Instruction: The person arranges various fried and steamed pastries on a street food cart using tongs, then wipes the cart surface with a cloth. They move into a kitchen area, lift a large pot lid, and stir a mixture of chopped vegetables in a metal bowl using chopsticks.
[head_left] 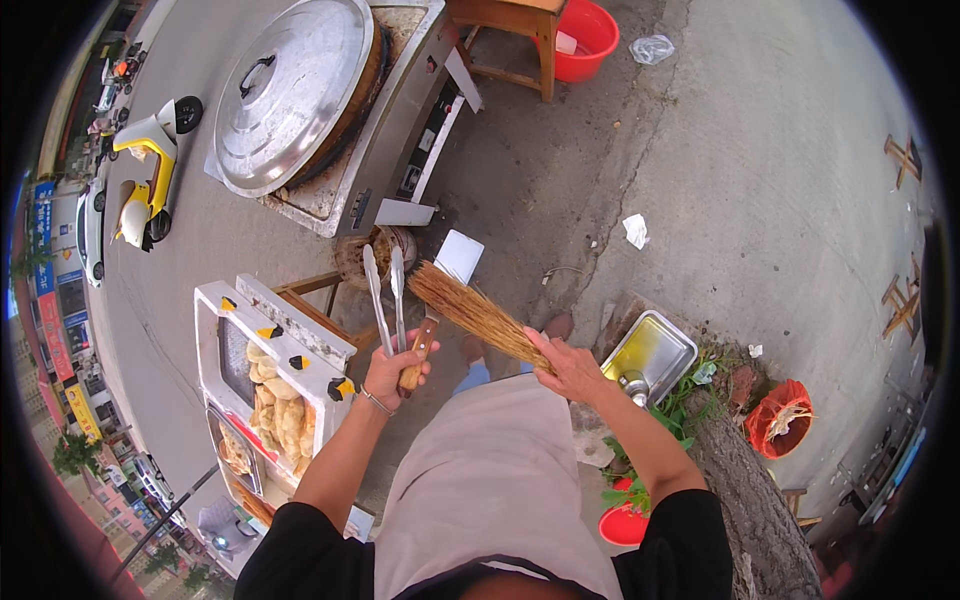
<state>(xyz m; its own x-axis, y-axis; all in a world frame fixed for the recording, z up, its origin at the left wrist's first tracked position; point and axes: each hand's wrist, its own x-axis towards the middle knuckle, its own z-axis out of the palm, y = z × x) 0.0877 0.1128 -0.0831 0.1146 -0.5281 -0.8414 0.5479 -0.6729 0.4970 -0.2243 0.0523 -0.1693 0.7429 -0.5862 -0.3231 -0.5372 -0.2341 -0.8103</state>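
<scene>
Head view: left of the apron [500, 450], the left hand [395, 370] clasps tongs [378, 300] and scraper [424, 340], probably freeing the right hand [572, 368], fingers round the brush [480, 315].

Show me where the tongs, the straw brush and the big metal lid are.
Tongs [378, 303]: head view, on one metal arm.
Straw brush [478, 315]: head view, mid-bristles.
Metal lid [295, 98]: head view, domed top.

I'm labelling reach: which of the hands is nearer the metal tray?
Right. The right hand, gripping the straw brush, appears just left of the metal tray; the left hand, holding tongs and a wooden-handled tool, is farther left.
</scene>
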